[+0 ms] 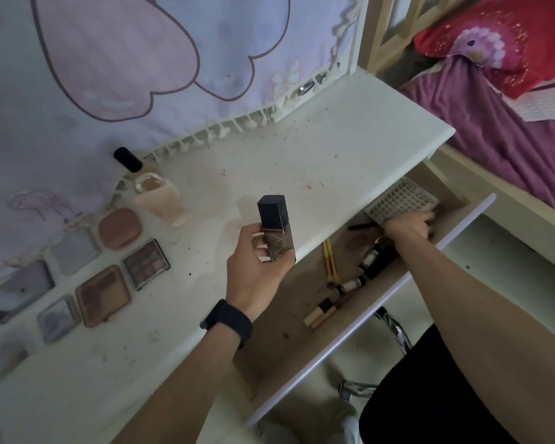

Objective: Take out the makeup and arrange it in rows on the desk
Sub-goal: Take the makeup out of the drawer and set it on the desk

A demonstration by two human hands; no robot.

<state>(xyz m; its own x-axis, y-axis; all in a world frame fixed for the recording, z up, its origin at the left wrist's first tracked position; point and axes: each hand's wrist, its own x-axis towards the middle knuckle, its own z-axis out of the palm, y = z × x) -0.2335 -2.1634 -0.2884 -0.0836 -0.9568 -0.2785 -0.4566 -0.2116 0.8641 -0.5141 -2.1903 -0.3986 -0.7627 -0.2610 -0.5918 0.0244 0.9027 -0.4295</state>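
Note:
My left hand (253, 267) grips a dark foundation bottle (274, 229) with a black cap, held upright above the white desk (302, 161). My right hand (409, 224) reaches deep into the open drawer (343, 302), its fingers hidden under the desk edge beside a white perforated basket (398, 200). Several palettes and compacts lie in rows at the left: a pink compact (119, 228), an eyeshadow palette (146, 263), a brown palette (102, 295). A pale bottle (161, 200) and a black-capped bottle (128, 159) stand behind them.
Inside the drawer lie yellow-handled brushes (329, 261), small tubes (350, 285) and a black bottle (378, 259). A patterned cloth (141, 59) hangs behind the desk. A bed with purple cover (500, 123) lies to the right. A chrome chair frame (394, 331) sits under the drawer.

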